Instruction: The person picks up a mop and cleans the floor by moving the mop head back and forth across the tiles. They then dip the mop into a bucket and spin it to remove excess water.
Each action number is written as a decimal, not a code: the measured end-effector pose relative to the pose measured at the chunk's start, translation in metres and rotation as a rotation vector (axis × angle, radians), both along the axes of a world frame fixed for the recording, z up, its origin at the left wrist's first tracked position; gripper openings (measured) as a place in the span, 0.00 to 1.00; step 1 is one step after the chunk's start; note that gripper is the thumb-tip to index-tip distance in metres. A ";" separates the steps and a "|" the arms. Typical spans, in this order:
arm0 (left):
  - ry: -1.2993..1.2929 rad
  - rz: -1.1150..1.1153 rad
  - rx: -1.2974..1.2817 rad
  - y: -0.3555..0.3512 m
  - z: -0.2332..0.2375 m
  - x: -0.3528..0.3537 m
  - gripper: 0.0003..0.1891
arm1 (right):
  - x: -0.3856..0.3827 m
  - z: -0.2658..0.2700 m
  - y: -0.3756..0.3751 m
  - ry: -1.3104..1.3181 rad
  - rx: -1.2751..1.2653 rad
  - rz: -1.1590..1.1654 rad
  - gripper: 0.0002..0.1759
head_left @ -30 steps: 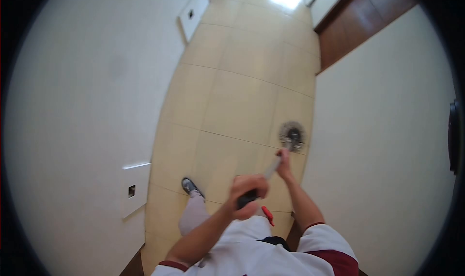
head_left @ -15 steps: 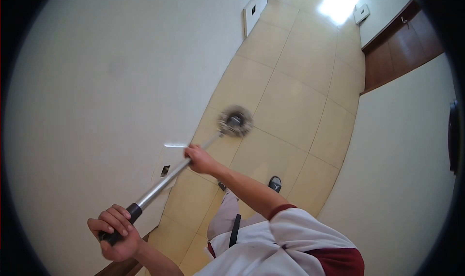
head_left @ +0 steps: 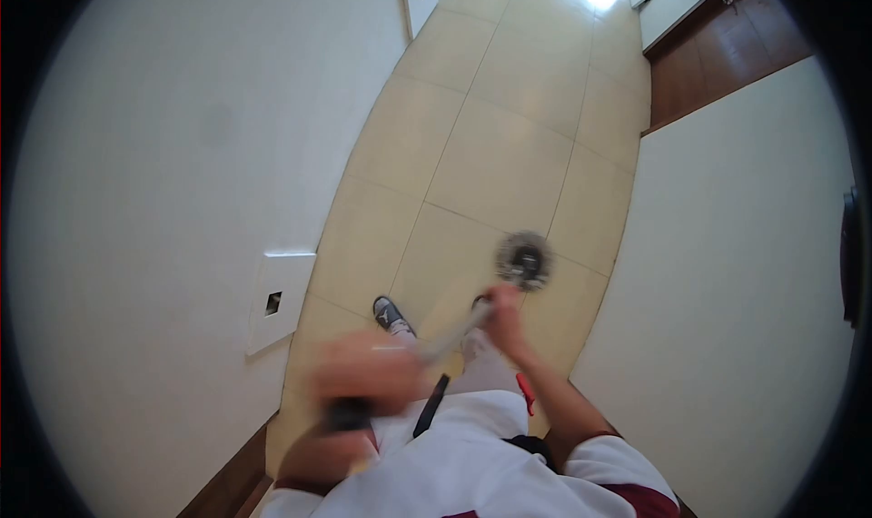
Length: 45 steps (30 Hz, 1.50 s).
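The mop's round grey, fringed head (head_left: 525, 262) is over the floor tiles, right of centre, and looks smeared by motion. Its metal pole (head_left: 447, 340) slants down to the left, ending in a black grip (head_left: 348, 414). My left hand (head_left: 368, 373), badly blurred, is closed around the pole's upper end at the grip. Close to the mop head, my right hand (head_left: 504, 311) is wrapped round the lower part of the pole.
Beige floor tiles (head_left: 509, 154) run between two white walls. A white wall plate (head_left: 282, 300) with a dark opening is on the left, another (head_left: 422, 0) farther up. A brown door (head_left: 727, 45) is at the upper right. My dark slipper (head_left: 389, 313) stands below the centre.
The mop head has swung right, from near the left wall towards the right side of the floor. Both hands have moved right with the pole, and the camera view has shifted.
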State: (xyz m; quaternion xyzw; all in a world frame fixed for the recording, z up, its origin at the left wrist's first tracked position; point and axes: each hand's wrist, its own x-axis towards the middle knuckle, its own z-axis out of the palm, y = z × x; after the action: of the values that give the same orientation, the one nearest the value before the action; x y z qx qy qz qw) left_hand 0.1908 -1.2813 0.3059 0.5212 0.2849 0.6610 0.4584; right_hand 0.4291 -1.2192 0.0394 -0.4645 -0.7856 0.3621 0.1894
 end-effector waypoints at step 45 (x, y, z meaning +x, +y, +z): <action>0.051 0.219 -0.273 -0.202 -0.015 -0.146 0.13 | -0.130 -0.043 -0.146 0.101 -0.062 0.200 0.18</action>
State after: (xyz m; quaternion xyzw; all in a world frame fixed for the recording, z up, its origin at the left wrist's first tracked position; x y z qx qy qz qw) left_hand 0.0447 -1.4836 0.2911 0.4364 0.4386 0.6488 0.4429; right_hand 0.2992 -1.3648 -0.0033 -0.3706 -0.8059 0.4263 0.1774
